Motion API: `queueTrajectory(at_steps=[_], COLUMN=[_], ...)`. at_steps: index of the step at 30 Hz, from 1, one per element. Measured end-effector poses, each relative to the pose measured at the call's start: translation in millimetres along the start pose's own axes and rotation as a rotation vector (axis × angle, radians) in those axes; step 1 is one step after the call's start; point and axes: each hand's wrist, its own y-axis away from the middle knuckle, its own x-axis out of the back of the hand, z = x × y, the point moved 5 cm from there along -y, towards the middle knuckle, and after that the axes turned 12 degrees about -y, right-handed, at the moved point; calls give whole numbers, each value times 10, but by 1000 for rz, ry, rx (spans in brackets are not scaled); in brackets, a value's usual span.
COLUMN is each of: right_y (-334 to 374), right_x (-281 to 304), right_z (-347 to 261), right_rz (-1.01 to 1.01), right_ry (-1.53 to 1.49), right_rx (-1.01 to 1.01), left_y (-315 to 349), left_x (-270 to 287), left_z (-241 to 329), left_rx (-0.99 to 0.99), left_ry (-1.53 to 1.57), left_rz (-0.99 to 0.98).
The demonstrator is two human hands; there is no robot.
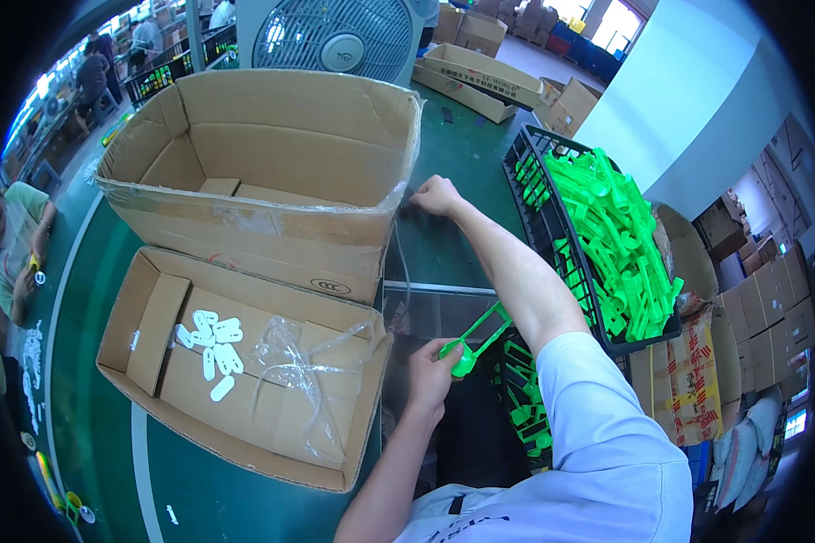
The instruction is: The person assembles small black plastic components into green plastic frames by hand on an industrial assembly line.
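My left hand [431,373] pinches a bright green plastic part [466,358] that has a rounded end and a long open frame. Stretched out beyond it, my right hand [436,196] is closed beside the right corner of a tall open cardboard box [244,231]. Whatever its fingers hold, if anything, is hidden. Nearer me lies a shallow cardboard box [272,443] with several small white oval plates [215,337] and a crumpled clear plastic bag [297,362] inside.
At the right, a black crate [566,244] is heaped with green plastic parts [616,240]. A lower crate [525,407] holds more of them beside my body. A large fan [335,41] stands behind the tall box. Other people work at the left.
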Motion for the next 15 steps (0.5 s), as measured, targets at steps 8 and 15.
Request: queueTrajectory(at_steps=[8, 15], right_y=[316, 1633], right_x=[395, 372], right_z=[466, 72], right_rz=[136, 126], right_ry=[-379, -962], right_rx=[-172, -83], left_y=[-3, -19], left_x=[1, 96], left_z=[7, -51], left_rx=[39, 46], left_ry=[43, 83], left_rz=[70, 81])
